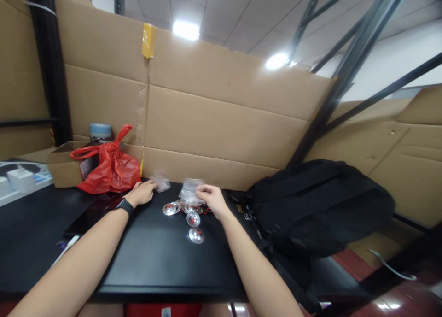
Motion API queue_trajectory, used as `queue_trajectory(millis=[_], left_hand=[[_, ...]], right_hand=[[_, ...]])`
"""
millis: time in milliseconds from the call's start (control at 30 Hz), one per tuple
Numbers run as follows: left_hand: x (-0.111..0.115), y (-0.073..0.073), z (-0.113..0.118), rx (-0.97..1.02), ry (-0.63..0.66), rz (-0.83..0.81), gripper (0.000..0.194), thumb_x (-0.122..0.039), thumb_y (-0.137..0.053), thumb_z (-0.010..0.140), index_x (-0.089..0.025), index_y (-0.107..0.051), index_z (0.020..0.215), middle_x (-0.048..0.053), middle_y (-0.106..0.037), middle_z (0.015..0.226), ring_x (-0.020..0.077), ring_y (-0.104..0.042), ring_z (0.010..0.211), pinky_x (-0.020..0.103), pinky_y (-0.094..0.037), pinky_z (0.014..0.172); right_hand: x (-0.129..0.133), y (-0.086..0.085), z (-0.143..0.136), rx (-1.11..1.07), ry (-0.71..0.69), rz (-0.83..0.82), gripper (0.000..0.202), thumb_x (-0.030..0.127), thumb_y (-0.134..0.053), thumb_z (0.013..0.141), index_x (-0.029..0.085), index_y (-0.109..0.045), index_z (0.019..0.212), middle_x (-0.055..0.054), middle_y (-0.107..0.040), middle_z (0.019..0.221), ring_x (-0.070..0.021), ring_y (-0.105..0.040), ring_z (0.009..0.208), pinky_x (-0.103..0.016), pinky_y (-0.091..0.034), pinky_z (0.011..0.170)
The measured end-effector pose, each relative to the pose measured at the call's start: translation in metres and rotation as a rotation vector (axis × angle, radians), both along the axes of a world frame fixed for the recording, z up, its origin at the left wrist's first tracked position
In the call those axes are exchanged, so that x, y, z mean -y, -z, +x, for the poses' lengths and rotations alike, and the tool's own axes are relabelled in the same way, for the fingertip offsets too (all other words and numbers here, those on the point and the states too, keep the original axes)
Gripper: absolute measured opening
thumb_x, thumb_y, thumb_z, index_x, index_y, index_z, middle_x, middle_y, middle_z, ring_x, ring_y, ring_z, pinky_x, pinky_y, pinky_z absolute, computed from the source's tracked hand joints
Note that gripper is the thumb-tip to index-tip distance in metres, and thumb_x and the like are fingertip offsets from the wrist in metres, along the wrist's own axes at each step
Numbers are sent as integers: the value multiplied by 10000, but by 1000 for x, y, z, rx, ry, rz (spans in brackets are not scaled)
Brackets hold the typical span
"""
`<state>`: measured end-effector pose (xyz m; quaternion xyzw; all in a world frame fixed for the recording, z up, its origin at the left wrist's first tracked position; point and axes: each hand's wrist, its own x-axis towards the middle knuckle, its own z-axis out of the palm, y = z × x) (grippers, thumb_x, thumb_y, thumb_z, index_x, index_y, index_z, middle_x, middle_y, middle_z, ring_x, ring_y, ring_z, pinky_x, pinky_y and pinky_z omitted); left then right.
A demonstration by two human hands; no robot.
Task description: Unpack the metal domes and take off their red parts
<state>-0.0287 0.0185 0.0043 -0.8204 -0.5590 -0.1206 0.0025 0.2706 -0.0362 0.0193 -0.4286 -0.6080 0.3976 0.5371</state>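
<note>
My left hand (142,193), with a dark watch on the wrist, has its fingertips closed on the edge of a small clear plastic bag (163,184) at the back of the black table. To its right, my right hand (213,200) pinches the edge of a few flat clear plastic bags (189,189). Just below these bags lie several shiny round metal discs with red marks. One disc (193,219) sits in front of the cluster, and another disc (196,235) lies nearest me. My right fingers partly cover the pile's right side.
A knotted red plastic bag (115,167) leans on a small cardboard box (64,165) at the left, near a blue-lidded jar (100,131). A dark tablet-like slab (91,214) and a power strip (24,183) lie leftward. A black backpack (324,206) occupies the right. Cardboard walls the back.
</note>
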Motion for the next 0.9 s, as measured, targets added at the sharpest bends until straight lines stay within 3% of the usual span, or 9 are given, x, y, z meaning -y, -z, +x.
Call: queue_trajectory(millis=[167, 400, 633, 767, 900], left_hand=[[-3, 6, 18, -51, 43, 69, 424, -241, -386, 918, -224, -616, 1274, 112, -603, 1297, 273, -605, 1131, 424, -424, 980], [-2, 9, 28, -123, -45, 108, 477, -335, -347, 972, -223, -502, 1409, 151, -477, 1469, 343, -478, 1273, 501, -371, 1004], [-5, 6, 29, -104, -59, 70, 496, -330, -350, 954, -177, -520, 1394, 159, -351, 1565, 364, -442, 1305, 539, -370, 1016], [-7, 9, 28, -70, -47, 61, 490, -336, -356, 944, -207, -551, 1374, 136, -328, 1582, 368, -428, 1317, 554, -368, 1016], [-9, 14, 28, -1, -65, 47, 469, -372, -379, 937, -255, -583, 1343, 117, -329, 1584, 380, -408, 1327, 561, -364, 1012]], right_hand=[[-1, -1, 0, 30, 25, 24, 263, 335, -774, 635, 159, -738, 828, -72, -751, 890, -197, -680, 720, -297, -519, 651], [-4, 0, 2, 62, 16, 42, 246, 317, -742, 656, 153, -724, 838, -54, -730, 820, -187, -668, 706, -299, -521, 664], [-7, 2, -5, 24, 10, 34, 490, 294, -744, 619, 169, -620, 1077, 19, -662, 772, -130, -632, 582, -229, -469, 548], [-25, 4, -19, -2, -19, 22, 564, 285, -768, 602, 200, -552, 1117, 29, -675, 739, -156, -661, 607, -248, -500, 567], [-63, 5, -46, 77, 17, 19, 503, 256, -772, 613, 195, -553, 1061, 32, -684, 699, -164, -683, 662, -263, -526, 644]])
